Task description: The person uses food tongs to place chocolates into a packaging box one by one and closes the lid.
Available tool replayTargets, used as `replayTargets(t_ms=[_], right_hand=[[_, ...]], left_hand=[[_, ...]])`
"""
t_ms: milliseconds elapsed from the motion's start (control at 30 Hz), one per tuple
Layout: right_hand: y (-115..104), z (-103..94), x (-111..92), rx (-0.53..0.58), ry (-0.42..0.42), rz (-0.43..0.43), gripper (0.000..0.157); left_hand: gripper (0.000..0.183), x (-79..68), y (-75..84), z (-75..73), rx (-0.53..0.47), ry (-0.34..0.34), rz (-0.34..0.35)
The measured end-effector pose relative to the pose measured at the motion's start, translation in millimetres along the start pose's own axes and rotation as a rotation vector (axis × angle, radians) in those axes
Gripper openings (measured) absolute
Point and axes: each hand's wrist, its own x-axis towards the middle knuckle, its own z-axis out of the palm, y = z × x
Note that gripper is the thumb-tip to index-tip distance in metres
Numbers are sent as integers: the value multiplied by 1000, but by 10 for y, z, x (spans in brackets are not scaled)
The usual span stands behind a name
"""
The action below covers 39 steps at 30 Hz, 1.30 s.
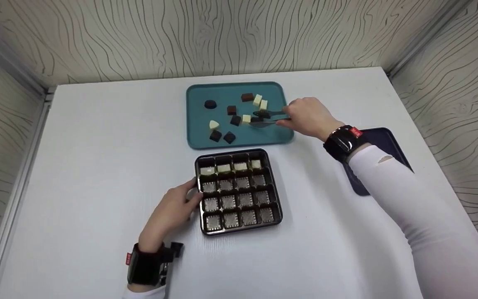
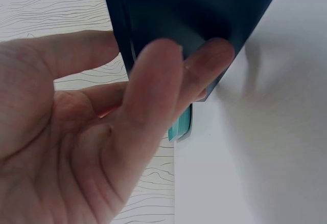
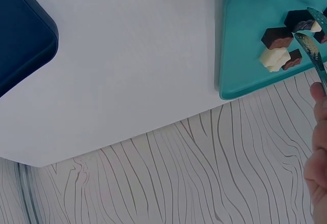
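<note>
You're likely picking: right hand (image 1: 308,117) pinches slim dark tongs (image 1: 261,124); squeeze next. Left hand (image 1: 174,206) touches black gridded box (image 1: 248,216) at nine o'clock.

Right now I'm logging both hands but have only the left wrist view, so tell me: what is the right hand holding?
Observer: The right hand grips tongs, with the tips over the teal tray.
Operator: Thanks. What's in the box?
Observer: Each compartment of its far row has a white piece in it.
Operator: Anything near the right sleeve?
Observer: Yes, a dark tray; the arm hides part of it in the head view.
</note>
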Motion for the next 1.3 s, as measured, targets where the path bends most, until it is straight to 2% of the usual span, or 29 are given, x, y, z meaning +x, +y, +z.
replayTargets(t_ms=[333, 567, 900, 1300], right_hand=[[41, -21, -39, 30, -16, -33, 41], [7, -71, 8, 39, -83, -4, 41], [-62, -108, 19, 39, -103, 41, 41], [-85, -103, -28, 68, -105, 36, 44]], left_hand=[[57, -1, -4, -5, 0, -11, -3], [57, -1, -18, -4, -10, -11, -8], [57, 0, 11, 0, 26, 8, -7], [56, -9, 0, -2, 13, 4, 16]])
